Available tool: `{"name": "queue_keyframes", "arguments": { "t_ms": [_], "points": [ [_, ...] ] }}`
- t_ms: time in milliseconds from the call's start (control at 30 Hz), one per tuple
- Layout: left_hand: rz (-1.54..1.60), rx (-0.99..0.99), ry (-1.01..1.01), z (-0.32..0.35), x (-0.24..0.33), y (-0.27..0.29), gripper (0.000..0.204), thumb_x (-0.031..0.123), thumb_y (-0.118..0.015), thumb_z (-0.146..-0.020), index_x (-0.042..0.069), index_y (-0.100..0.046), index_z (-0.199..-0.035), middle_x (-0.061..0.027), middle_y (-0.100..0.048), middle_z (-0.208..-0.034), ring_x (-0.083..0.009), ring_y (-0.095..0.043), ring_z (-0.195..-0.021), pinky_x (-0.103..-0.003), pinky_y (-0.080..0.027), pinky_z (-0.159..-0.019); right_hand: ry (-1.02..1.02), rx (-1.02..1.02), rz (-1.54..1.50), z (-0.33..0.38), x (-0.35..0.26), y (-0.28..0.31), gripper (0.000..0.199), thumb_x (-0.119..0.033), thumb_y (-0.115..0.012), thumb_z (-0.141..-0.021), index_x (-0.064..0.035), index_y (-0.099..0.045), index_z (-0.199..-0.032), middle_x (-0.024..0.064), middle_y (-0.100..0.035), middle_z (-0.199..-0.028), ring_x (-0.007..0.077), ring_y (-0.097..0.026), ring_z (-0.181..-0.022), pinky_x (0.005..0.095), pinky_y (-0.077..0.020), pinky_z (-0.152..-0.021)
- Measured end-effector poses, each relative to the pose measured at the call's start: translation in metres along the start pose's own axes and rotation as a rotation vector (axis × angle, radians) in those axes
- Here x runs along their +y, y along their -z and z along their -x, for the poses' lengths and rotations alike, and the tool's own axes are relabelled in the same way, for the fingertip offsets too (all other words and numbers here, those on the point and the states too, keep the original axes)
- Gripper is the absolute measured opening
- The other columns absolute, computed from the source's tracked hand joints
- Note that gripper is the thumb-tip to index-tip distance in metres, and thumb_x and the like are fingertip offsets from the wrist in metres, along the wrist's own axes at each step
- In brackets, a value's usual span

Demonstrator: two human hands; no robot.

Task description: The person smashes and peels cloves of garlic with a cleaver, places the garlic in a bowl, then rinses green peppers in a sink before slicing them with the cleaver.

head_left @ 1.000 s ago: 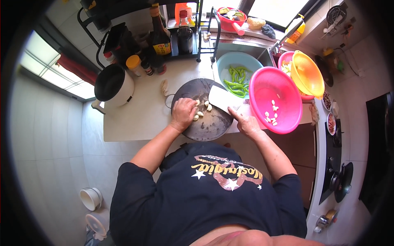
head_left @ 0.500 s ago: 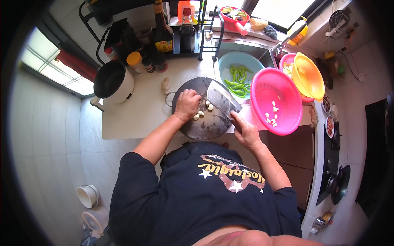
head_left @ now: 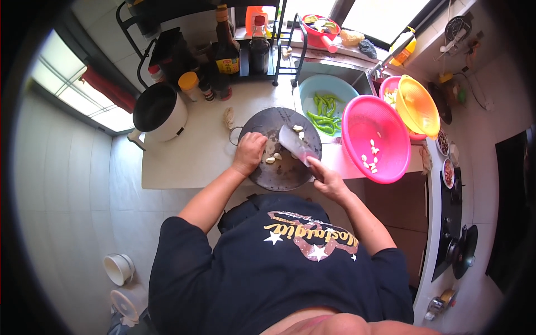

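A round dark chopping board (head_left: pixel 279 181) with a metal ring handle lies on the counter in front of me. My right hand (head_left: pixel 326 178) grips the handle of a cleaver (head_left: pixel 296 146), its broad blade tilted over the board's right half. My left hand (head_left: pixel 250 153) rests at the board's left edge, fingers curled together; whatever they hold, if anything, is hidden. Peeled garlic cloves (head_left: pixel 271 160) lie just right of the left hand. Other garlic cloves (head_left: pixel 298 128) sit beyond the blade. Several more cloves are in a tilted pink basket (head_left: pixel 353 162) to the right.
In the sink, a pale blue basin (head_left: pixel 307 89) holds green chillies (head_left: pixel 324 124). An orange colander (head_left: pixel 419 106) stands at the right. A white pot (head_left: pixel 174 114), a jar (head_left: pixel 188 82) and sauce bottles (head_left: pixel 259 50) on a black rack line the back left. Small bowls (head_left: pixel 448 173) sit far right.
The cleaver blade has shifted slightly left and toward me, and its angle has changed. Two cloves formerly left of the blade now appear beyond it. My left hand has barely moved.
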State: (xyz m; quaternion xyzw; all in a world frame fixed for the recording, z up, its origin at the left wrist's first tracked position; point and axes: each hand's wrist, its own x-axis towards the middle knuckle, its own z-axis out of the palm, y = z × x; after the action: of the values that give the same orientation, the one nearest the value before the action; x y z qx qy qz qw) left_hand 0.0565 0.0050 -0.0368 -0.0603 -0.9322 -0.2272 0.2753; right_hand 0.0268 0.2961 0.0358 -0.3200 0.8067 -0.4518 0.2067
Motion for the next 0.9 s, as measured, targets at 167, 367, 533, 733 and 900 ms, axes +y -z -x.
{"name": "queue_keyframes", "arguments": {
  "t_ms": [167, 367, 533, 733, 900],
  "points": [
    [0.168, -0.095, 0.096, -0.046, 0.007, -0.013, 0.004, 0.01, -0.057, -0.081, 0.009, -0.059, -0.084, -0.0087, -0.056, -0.084, -0.0289, -0.056, -0.083, -0.039, -0.046, -0.075, -0.212, -0.046, -0.493, 0.007, -0.043, 0.023, 0.064, -0.001, -0.052, -0.079, -0.0074, -0.035, -0.14, -0.0001, -0.049, -0.07, 0.0084, -0.046, -0.05, 0.0217, -0.0372, -0.045],
    [0.28, -0.123, -0.096, -0.074, 0.077, 0.006, 0.004, 0.014, -0.057, -0.08, 0.011, -0.058, -0.081, -0.011, -0.056, -0.085, -0.0331, -0.058, -0.08, -0.043, -0.049, -0.068, -0.28, 0.108, -0.691, 0.034, -0.039, 0.02, 0.064, 0.0, -0.055, -0.078, -0.0035, -0.033, -0.138, 0.0016, -0.047, -0.065, 0.0078, -0.041, -0.041, 0.0214, -0.032, -0.039],
    [0.484, -0.235, -0.269, -0.052, 0.054, -0.005, 0.02, 0.009, -0.047, -0.09, 0.006, -0.051, -0.109, -0.0077, -0.049, -0.103, -0.019, -0.047, -0.095, -0.03, -0.04, -0.087, -0.32, 0.139, -0.576, 0.046, -0.037, 0.018, 0.063, 0.0, -0.054, -0.078, -0.0049, -0.036, -0.138, 0.003, -0.051, -0.072, 0.0082, -0.046, -0.049, 0.0212, -0.0375, -0.044],
    [0.349, -0.184, -0.382, -0.09, 0.093, 0.067, 0.034, 0.008, -0.057, -0.079, 0.005, -0.051, -0.113, -0.0131, -0.051, -0.108, -0.0265, -0.049, -0.1, -0.035, -0.039, -0.09, -0.068, 0.249, -0.102, 0.033, -0.009, 0.012, 0.058, 0.001, -0.054, -0.076, -0.0038, -0.044, -0.133, 0.0077, -0.059, -0.108, 0.0123, -0.056, -0.095, 0.0235, -0.0439, -0.083],
    [-0.001, -0.307, -0.327, -0.069, 0.084, 0.023, 0.029, 0.016, -0.061, -0.076, 0.006, -0.06, -0.103, -0.0107, -0.06, -0.095, -0.0249, -0.057, -0.084, -0.037, -0.046, -0.076, -0.12, 0.232, -0.085, 0.021, -0.013, 0.017, 0.059, 0.003, -0.054, -0.075, -0.0042, -0.045, -0.133, 0.0098, -0.061, -0.113, 0.0118, -0.055, -0.105, 0.0245, -0.0424, -0.09]
  ]
}}
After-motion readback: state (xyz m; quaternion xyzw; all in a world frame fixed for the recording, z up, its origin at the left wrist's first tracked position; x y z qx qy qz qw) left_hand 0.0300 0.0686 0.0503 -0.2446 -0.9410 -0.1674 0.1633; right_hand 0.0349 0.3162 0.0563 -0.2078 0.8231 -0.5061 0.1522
